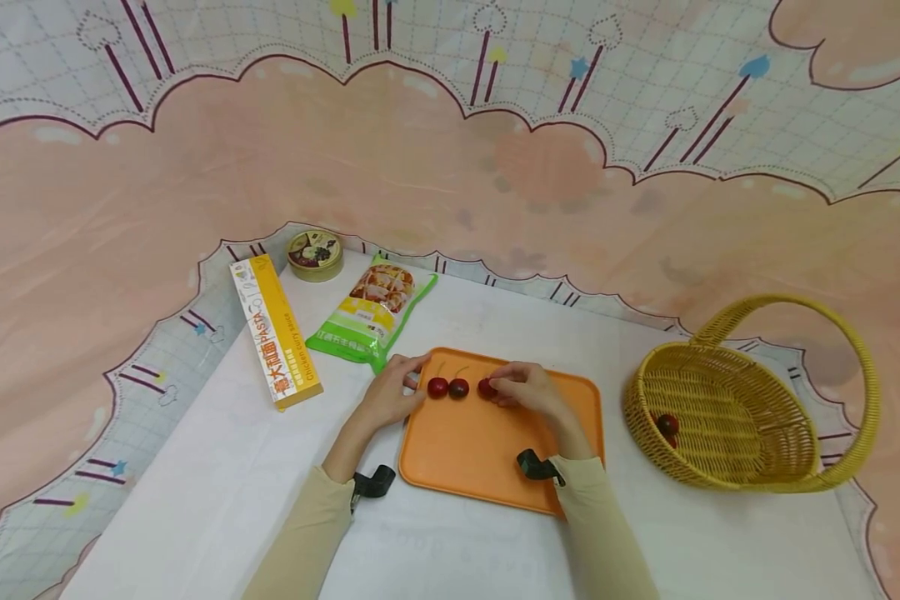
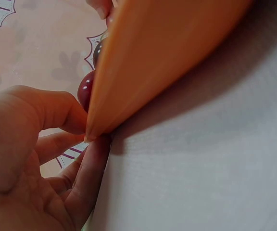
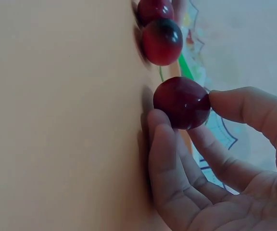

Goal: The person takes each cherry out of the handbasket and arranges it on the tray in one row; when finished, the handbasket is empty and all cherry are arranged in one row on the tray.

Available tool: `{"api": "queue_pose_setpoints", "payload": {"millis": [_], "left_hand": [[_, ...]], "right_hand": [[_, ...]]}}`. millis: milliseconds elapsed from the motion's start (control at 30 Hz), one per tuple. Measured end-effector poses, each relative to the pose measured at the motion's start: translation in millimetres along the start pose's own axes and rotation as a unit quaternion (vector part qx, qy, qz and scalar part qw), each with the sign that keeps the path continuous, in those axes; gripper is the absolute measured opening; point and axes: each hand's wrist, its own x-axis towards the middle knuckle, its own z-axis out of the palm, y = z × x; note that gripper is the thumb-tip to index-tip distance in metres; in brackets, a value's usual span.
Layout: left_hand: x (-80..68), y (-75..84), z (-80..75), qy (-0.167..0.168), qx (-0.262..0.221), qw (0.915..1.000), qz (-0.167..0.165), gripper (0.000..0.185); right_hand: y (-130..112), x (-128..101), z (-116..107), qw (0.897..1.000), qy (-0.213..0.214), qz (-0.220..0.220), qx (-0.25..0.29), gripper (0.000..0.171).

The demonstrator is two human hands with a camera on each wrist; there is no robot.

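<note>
An orange tray (image 1: 495, 442) lies on the white table with three dark red cherries in a row near its far edge. My left hand (image 1: 407, 381) pinches the tray's far left corner (image 2: 96, 126), thumb (image 2: 56, 110) on top and a finger below; the nearest cherry (image 2: 84, 89) sits just past it. My right hand (image 1: 501, 388) pinches the rightmost cherry (image 3: 182, 102) between thumb and fingers, still resting on the tray (image 3: 61, 120). The two other cherries (image 1: 437, 387) (image 1: 458, 387) lie between my hands, stems up.
A yellow wicker basket (image 1: 727, 467) with a handle stands at the right and holds a cherry (image 1: 667, 423). At the back left lie a yellow pasta box (image 1: 274, 332), a green food packet (image 1: 371, 315) and a round tin (image 1: 315, 253). Patterned cloth surrounds the table.
</note>
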Motion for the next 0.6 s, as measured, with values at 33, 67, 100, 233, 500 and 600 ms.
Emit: {"api": "queue_pose_setpoints", "payload": {"millis": [33, 67, 100, 233, 500, 600], "left_hand": [[0.0, -0.4, 0.4, 0.001, 0.000, 1.0000, 0.001, 0.062], [-0.1, -0.5, 0.6, 0.001, 0.001, 1.0000, 0.000, 0.062], [-0.2, -0.6, 0.8, 0.001, 0.001, 1.0000, 0.000, 0.062], [-0.2, -0.8, 1.6, 0.001, 0.001, 1.0000, -0.002, 0.062], [0.2, -1.2, 1.3, 0.001, 0.004, 1.0000, -0.007, 0.062], [0.1, -0.9, 1.1, 0.002, 0.005, 1.0000, -0.004, 0.062]], "right_hand": [[0.1, -0.2, 1.5, 1.000, 0.003, -0.001, 0.002, 0.024], [0.0, -0.5, 2.9, 1.000, 0.009, 0.000, 0.002, 0.024], [-0.1, -0.9, 4.1, 1.000, 0.014, -0.001, 0.000, 0.024], [-0.4, -2.2, 6.8, 1.000, 0.029, 0.000, -0.004, 0.027], [0.3, -3.8, 8.2, 0.998, 0.015, -0.056, 0.001, 0.022], [-0.2, -4.6, 8.7, 0.998, 0.012, -0.069, -0.002, 0.024]]}}
